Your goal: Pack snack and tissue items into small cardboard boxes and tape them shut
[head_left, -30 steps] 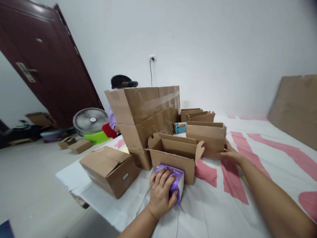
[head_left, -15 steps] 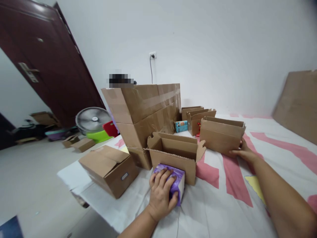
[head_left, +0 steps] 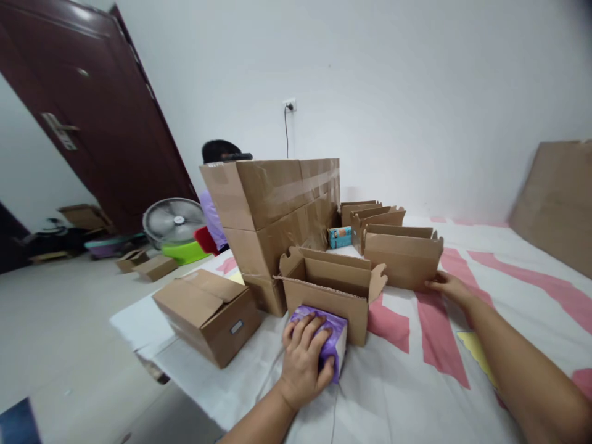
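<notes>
My left hand [head_left: 305,357] is closed over a purple-and-white tissue pack [head_left: 340,333], which lies on the sheet against the front of an open cardboard box [head_left: 319,296]. That box has its flaps standing up. At the right, my right hand [head_left: 449,288] has its fingers around the lower right corner of another open cardboard box [head_left: 400,256]; some of its fingers are hidden behind the corner. Behind these boxes lies a small blue pack [head_left: 340,237], and further open cardboard boxes [head_left: 377,217] stand near the wall.
Stacked, taped cartons [head_left: 277,191] form a wall at centre-left, with a person's head [head_left: 221,150] behind it. A closed carton [head_left: 208,317] sits by the left table edge. A large cardboard sheet [head_left: 555,203] stands at far right. A fan [head_left: 173,222] is on the floor.
The box at my right hand has shifted left, nearer the boxes behind it, and my right hand is still at its corner. My left hand stays on the tissue pack.
</notes>
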A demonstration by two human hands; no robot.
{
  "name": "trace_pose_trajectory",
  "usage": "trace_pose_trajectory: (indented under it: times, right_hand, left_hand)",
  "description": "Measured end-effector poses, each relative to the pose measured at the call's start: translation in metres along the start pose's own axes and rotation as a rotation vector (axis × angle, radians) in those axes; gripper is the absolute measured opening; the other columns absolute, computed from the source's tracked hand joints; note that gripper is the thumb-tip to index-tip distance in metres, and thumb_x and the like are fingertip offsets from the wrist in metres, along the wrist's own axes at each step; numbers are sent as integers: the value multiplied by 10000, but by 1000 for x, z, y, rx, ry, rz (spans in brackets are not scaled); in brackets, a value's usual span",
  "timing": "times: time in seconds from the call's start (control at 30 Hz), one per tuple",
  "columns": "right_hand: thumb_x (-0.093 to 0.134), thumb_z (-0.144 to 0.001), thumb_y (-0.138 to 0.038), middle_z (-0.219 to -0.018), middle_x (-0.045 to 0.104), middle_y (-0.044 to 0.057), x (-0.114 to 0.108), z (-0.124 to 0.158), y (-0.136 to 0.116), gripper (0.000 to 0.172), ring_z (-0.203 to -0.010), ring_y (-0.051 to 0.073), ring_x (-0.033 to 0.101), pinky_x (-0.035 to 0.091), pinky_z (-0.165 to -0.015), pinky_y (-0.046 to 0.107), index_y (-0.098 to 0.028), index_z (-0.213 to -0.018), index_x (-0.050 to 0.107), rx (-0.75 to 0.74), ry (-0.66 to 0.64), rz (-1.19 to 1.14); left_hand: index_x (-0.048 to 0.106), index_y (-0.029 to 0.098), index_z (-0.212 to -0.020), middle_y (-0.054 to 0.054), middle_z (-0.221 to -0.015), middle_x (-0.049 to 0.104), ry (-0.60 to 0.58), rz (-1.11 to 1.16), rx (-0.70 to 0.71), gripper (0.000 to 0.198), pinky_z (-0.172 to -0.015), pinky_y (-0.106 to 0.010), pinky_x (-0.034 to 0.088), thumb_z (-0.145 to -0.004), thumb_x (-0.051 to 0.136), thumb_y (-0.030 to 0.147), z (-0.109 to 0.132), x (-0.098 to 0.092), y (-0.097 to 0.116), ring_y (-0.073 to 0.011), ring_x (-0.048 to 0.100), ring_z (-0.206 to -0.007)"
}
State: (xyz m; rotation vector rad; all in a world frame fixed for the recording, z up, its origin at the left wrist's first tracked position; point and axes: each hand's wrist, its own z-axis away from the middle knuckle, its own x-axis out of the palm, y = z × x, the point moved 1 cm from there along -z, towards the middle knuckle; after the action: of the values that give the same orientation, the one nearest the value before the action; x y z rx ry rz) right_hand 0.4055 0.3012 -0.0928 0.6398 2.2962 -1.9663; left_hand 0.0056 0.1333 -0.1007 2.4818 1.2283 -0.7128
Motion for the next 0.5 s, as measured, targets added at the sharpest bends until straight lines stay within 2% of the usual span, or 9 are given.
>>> trace_pose_trajectory:
  times: [0.1,0.2,0.3,0.37,0.43,0.5]
  right_hand:
    - [725,-574,-253,-853,733,114,2,2,0,264,-824,316,690,537,-794,462,-181,-821,663,70,22,133]
    - [714,-566,-250,-785,702,104,4,6,0,322,-792,324,669,512,-771,491,-173,-867,631,76,139,227]
    - [661,-619,-314,-844,664,111,9,18,-6,389,-839,315,634,482,-786,482,-163,-967,576,70,291,320]
    - [610,-684,-394,-880,641,94,17,31,-14,387,-842,278,615,477,-785,435,-182,-1000,539,-4,357,342]
    - [563,-738,-466,-868,625,66,31,50,-24,341,-802,242,603,480,-759,391,-211,-961,526,-140,315,314]
    - [539,-773,-502,-846,618,54,47,72,-33,302,-774,228,597,486,-738,376,-227,-899,529,-258,165,252]
  left_hand:
    - [588,218,-1081,-96,-1160,655,6,3,4,322,-990,-473,249,-780,497,288,1,0,-1,-287,515,-1136]
    - [592,221,-1081,-92,-1164,653,10,4,2,330,-997,-467,244,-770,503,290,2,1,-2,-285,511,-1143]
    - [599,225,-1078,-89,-1174,650,5,10,-5,335,-1002,-464,243,-765,507,298,4,1,-3,-285,510,-1145]
    - [602,227,-1084,-87,-1174,651,5,18,-8,340,-1004,-467,243,-767,505,303,5,2,-4,-285,512,-1142]
    - [603,228,-1089,-87,-1171,654,9,23,-10,343,-1005,-471,243,-769,504,305,5,2,-4,-286,515,-1140]
    - [604,227,-1089,-87,-1168,656,11,27,-10,343,-1005,-471,243,-770,504,303,5,1,-4,-286,517,-1139]
